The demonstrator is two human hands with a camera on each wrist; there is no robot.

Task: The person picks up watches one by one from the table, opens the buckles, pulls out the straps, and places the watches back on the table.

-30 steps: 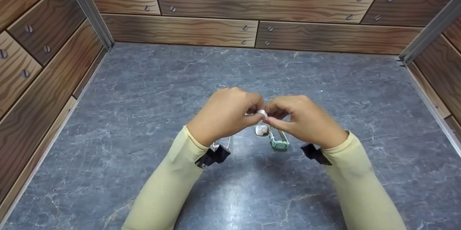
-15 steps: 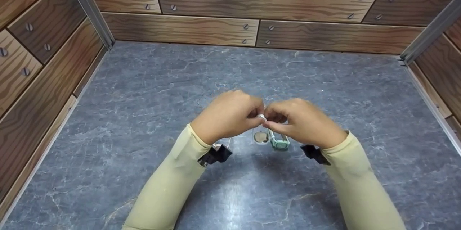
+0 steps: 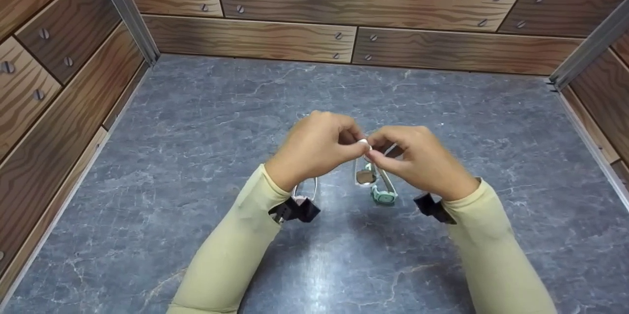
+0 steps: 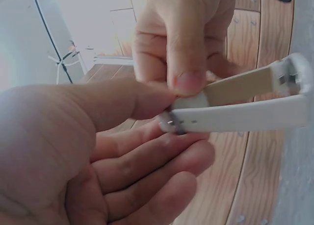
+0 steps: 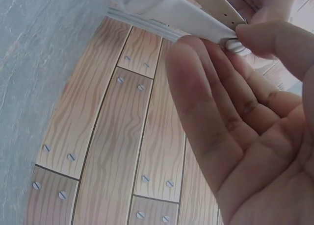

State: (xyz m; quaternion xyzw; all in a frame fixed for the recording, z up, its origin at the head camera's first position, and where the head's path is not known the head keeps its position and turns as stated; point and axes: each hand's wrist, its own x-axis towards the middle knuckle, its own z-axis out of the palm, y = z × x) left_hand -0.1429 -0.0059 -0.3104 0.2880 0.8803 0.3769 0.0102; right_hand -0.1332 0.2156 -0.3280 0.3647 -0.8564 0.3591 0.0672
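Observation:
A white-strapped wristwatch [image 4: 245, 115] is held between both hands, its strap bent into a loop and its case hanging below. In the head view, the case [image 3: 365, 177] shows under the fingertips. My left hand [image 3: 317, 144] pinches the strap near the metal buckle [image 4: 177, 126] between thumb and fingers, the other fingers loosely bent. My right hand [image 3: 420, 161] pinches the strap with thumb and fingertips right beside the left thumb. Holes in the strap's beige-lined end [image 5: 216, 7] show in the right wrist view, where the right thumb lies at the buckle.
On the grey marbled table [image 3: 314, 265] a mint-green watch [image 3: 384, 196] stands just beyond the held one. Another watch [image 3: 301, 200], pale with a pinkish case, sits by the left wrist, partly behind its camera. Wood-patterned walls [image 3: 245, 39] enclose the table's back and sides.
Both hands have shifted slightly away and to the right with the white watch. Its hanging case dropped lower, then rose, and now overlaps the green watch's strap area. The two other watches stay put.

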